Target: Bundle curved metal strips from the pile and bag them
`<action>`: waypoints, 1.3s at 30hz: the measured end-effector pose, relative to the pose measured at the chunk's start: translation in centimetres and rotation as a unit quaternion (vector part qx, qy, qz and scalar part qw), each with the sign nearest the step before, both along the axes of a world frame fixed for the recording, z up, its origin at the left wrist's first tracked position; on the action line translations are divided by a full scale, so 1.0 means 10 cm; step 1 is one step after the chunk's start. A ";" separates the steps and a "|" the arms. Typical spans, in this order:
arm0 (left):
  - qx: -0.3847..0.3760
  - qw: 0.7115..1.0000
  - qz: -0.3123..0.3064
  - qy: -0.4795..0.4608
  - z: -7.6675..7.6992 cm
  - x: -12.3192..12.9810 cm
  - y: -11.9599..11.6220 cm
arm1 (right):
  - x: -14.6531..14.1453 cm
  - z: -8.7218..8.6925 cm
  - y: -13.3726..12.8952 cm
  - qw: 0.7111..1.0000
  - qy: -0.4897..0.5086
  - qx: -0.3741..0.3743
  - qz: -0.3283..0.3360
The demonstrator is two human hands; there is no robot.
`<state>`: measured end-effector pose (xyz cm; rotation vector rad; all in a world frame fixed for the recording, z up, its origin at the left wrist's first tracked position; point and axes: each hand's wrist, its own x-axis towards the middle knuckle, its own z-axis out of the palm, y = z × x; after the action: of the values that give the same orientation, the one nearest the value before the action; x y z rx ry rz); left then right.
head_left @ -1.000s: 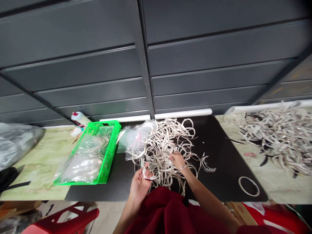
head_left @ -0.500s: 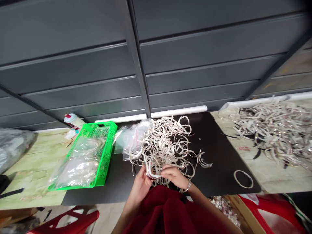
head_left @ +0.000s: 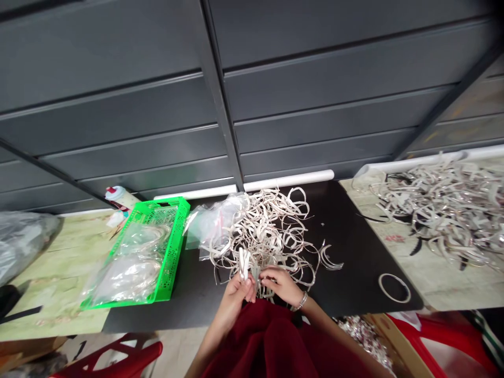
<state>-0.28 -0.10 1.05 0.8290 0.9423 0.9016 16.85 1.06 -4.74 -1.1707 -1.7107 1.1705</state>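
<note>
Left of my hands sits the green mesh crate (head_left: 172, 252). My left hand (head_left: 234, 300) has its fingers closed on a narrow bunch of white strips (head_left: 244, 264), their long axis standing upright and pointing away from me, at the near edge of the tangle of pale curved strips (head_left: 271, 228). The bunch lies nearer my left hand; my right hand (head_left: 280, 286), just beside it, has its fingers curled low among the strands, and I cannot tell whether they grip anything.
</note>
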 end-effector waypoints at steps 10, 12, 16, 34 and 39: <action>0.175 0.931 -0.111 0.300 0.14 0.08 -0.05 | -0.08 0.44 -0.03 0.980 0.168 -0.103 -0.022; 0.190 0.925 -0.123 0.305 0.17 0.11 -0.06 | -0.15 0.48 -0.02 0.969 0.202 -0.131 -0.048; 0.181 0.933 -0.124 0.286 0.22 0.14 -0.06 | -0.24 0.53 -0.03 0.934 0.294 -0.190 -0.070; 0.045 0.980 -0.021 0.191 -0.01 0.01 -0.04 | 0.03 -0.12 0.37 0.964 0.142 -0.207 -0.081; -0.017 0.991 0.056 0.118 -0.06 0.00 -0.04 | 0.30 -0.50 0.79 0.962 0.063 -0.190 -0.184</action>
<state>-0.30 -0.52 0.42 0.8741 1.2169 0.8937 19.89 8.96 -9.73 -1.5311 -1.1350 1.3343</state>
